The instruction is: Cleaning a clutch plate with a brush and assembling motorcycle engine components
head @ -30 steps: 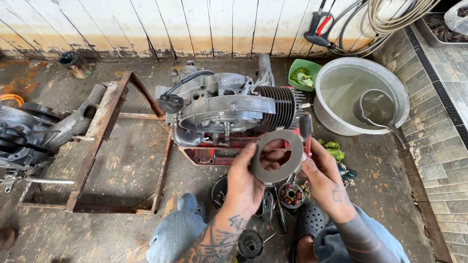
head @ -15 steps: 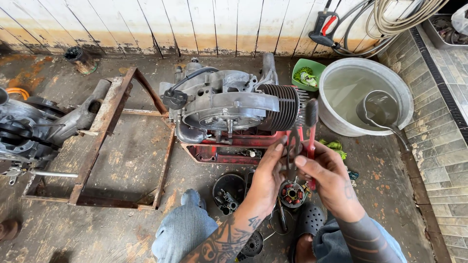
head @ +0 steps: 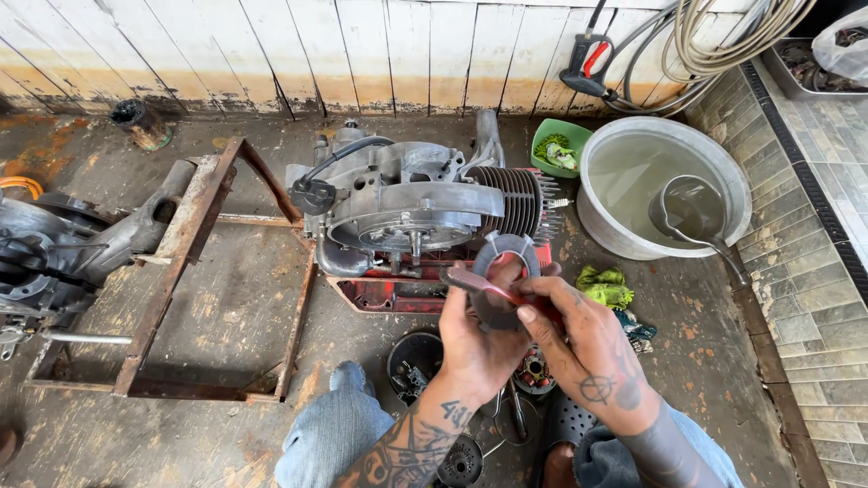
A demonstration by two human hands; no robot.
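Hands cover the ring plate's [head: 506, 262] lower half; hose coil [head: 723, 36] cut off above

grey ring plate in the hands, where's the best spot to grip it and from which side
Probably the outer rim of the grey ring plate, pinched from its open top edge: it stands tilted up, the left hand and right hand cover its lower part, and red-handled pliers cross it.

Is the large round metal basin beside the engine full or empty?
Partly full: the large round metal basin holds cloudy water below its rim, with a metal ladle resting in it.
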